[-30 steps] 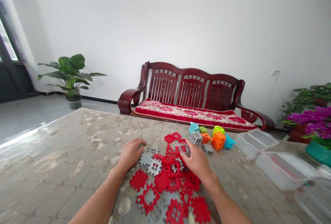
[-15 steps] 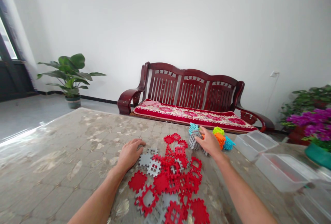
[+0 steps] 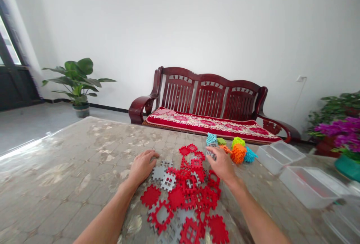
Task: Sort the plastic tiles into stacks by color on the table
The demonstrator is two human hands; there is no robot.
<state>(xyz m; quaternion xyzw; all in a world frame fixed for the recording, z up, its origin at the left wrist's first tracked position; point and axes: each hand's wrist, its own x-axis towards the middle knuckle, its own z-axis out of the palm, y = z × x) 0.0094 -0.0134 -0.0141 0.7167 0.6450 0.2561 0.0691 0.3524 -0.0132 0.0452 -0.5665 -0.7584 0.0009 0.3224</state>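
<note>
My left hand (image 3: 143,165) rests on the patterned tablecloth, fingers spread and holding nothing, beside flat grey toothed pieces (image 3: 159,173). My right hand (image 3: 222,162) is at a grey knobbly piece (image 3: 211,154), thumb and fingers around it, partly hiding it. Between the forearms lies a pile of flat red toothed pieces (image 3: 176,198), some with window cut-outs, mixed with grey ones. Behind and right of my right hand sit knobbly clusters: light blue (image 3: 211,138), orange (image 3: 238,154), yellow-green (image 3: 237,141) and blue (image 3: 249,155).
Clear plastic boxes (image 3: 305,195) stand on the table's right side, near purple flowers in a teal pot (image 3: 348,167). Beyond the table is a dark red wooden bench (image 3: 210,101) with a red cushion. A potted plant (image 3: 80,82) stands on the floor at left.
My right hand has moved a little toward me and left, its fingers now nearer the grey piece, uncovering the green and orange pieces behind. My left hand has stayed in place.
</note>
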